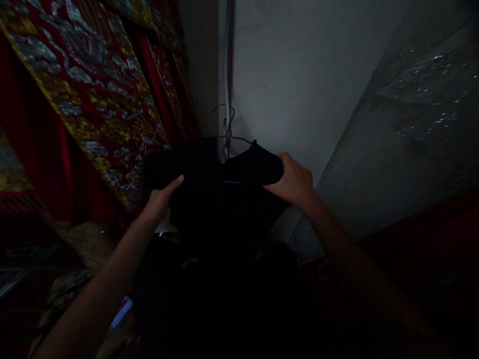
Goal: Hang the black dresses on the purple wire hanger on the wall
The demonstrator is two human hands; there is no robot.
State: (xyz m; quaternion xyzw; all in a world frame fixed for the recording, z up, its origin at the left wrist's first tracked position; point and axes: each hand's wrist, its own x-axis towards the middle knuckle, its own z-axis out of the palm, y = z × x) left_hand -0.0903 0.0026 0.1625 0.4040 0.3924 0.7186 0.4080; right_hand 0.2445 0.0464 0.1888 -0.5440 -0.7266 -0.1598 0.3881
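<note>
Before the pale wall (310, 75), the dark garment (224, 214) is located directly ahead of you, its long axis running from the neckline (250, 157) down toward you, the lower end lost in shadow. It spans the gap between your left hand (160, 201), which holds one side between thumb and concealed fingers, and your right hand (296, 180), which pinches the opposite side, neither clearly nearer. Above the neckline, the purple hanger (229, 131) points its hook upward.

Garment (232, 209) on hanger (229, 130) between left hand (160, 202) and right hand (295, 180), drapery (86, 89) at left, wall (299, 75) behind.
</note>
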